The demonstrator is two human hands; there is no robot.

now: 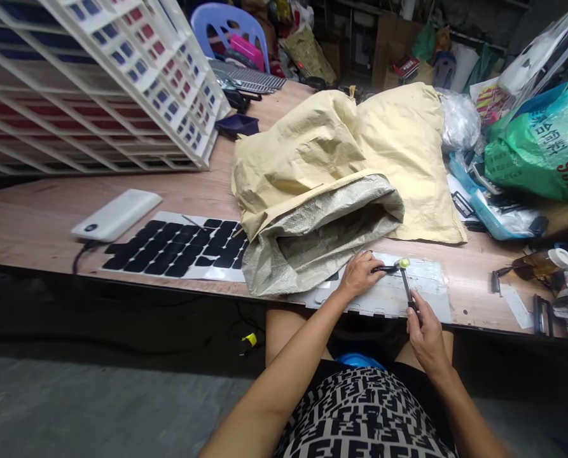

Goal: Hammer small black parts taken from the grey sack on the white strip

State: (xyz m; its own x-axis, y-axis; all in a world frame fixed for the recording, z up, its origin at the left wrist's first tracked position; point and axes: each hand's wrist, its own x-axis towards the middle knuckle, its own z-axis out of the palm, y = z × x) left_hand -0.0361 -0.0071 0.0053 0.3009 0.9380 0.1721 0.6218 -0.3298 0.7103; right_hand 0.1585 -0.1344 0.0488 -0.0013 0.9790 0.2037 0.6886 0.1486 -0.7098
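Observation:
In the head view, my right hand (pixel 425 332) is closed around the dark grip of a small hammer (pixel 407 284) with a metal shaft and a yellow-green head. My left hand (pixel 359 275) pinches a small black piece (pixel 385 269), whose far end meets the hammer's head or lies just under it. Both are above a whitish board (pixel 429 289) at the table's front edge. Close behind my left hand, a tan woven sack (pixel 297 152) lies with its grey-lined mouth open towards me. What is inside the sack is too dark to tell.
Many black flat pieces (pixel 169 245) lie in rows on a white sheet, left of the sack. Beyond them are a white box (pixel 116 215) with a cable and a large white crate (pixel 188 95). A green bag (pixel 541 140) and a brown bottle (pixel 534 266) stand right.

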